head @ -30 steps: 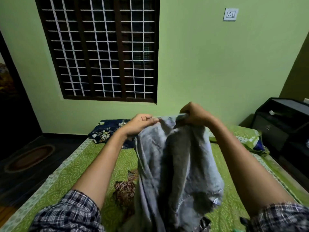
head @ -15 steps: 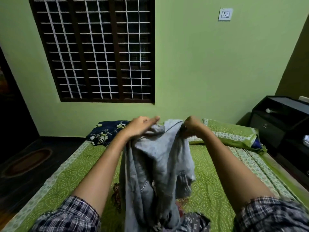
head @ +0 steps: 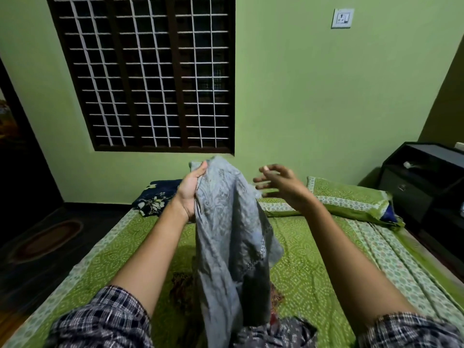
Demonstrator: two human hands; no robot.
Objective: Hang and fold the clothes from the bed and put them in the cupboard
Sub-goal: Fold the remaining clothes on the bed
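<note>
Head view: a grey garment [head: 226, 229] is held up over the bed [head: 313, 280] by the left hand [head: 192, 194] alone, its top edge pinched between thumb and fingers. The right hand [head: 281, 183], closed on the cloth half a second ago, has been released and is seen spread and blurred just beside it, probably to regrip before folding. The fabric is thin and limp, faintly patterned, with a stitched trim, and hangs in loose vertical folds. More clothes [head: 273, 330] are left heaped below on the green printed sheet.
</note>
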